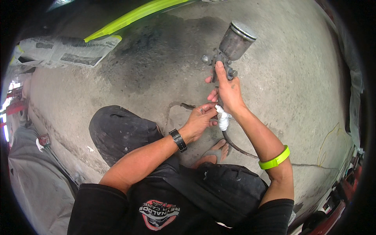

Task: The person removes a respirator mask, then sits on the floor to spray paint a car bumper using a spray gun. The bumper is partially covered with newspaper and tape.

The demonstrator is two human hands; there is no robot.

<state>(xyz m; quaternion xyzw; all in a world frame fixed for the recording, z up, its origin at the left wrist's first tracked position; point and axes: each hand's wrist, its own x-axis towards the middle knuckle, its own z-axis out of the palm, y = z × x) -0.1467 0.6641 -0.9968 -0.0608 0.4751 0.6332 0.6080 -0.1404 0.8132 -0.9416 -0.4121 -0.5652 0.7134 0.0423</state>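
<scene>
My right hand (230, 92) is wrapped round the handle of a grey metal spray gun (235, 43), its thumb up on the gun's body. The gun's lidded cup tilts up and to the right. Below the handle, a white wrapping (222, 117) is wound about the joint where a dark hose (235, 147) runs down and right. My left hand (197, 121) is closed in a pinch at the left side of this wrapping; its fingertips partly hide what they grip. A neon yellow band like a tape roll (274, 158) circles my right forearm.
Stained concrete floor (282, 78) lies around me. Newspaper masking (78, 53) and a neon yellow strip (133, 17) edge a panel at the upper left. A grey cover (35, 176) drapes at the left, near a small reddish can (44, 140). A thin yellow cord (325, 145) lies at the right.
</scene>
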